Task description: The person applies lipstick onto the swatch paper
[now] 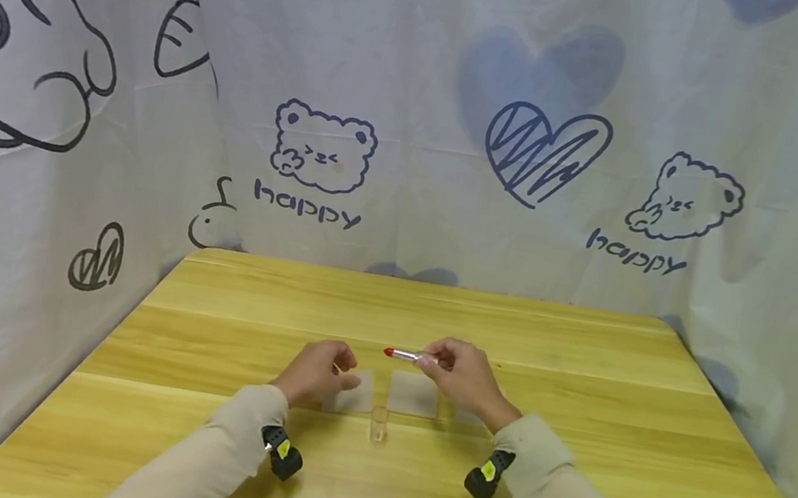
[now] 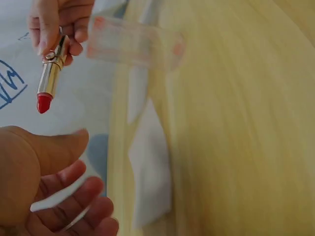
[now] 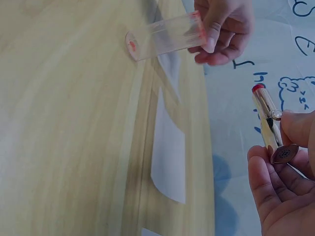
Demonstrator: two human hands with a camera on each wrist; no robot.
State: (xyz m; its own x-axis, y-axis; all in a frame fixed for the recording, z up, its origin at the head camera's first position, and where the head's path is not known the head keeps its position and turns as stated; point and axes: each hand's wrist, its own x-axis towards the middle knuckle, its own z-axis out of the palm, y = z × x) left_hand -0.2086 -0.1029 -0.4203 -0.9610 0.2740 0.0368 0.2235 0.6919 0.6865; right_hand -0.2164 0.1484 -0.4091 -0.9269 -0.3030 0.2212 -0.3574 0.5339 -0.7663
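Note:
My right hand (image 1: 461, 375) pinches a lipstick (image 1: 402, 355) above the table. Its red tip points left toward my other hand; the tube (image 2: 47, 78) is shiny silver and gold, with a small round ornament on its side. Over the left white paper (image 1: 360, 394) hovers my left hand (image 1: 318, 369), thumb apart from loosely bent fingers. White slivers show between those fingers in the left wrist view; I cannot tell what they are. A clear plastic cap (image 1: 379, 425) with red marks at both ends stands upright on the table, apart from both hands.
Another white paper (image 1: 413, 394) lies below the lipstick, and a third is partly hidden by my right hand and wrist. The wooden table (image 1: 435, 317) ends at a white curtain (image 1: 405, 199) with blue drawings, which also runs along both sides.

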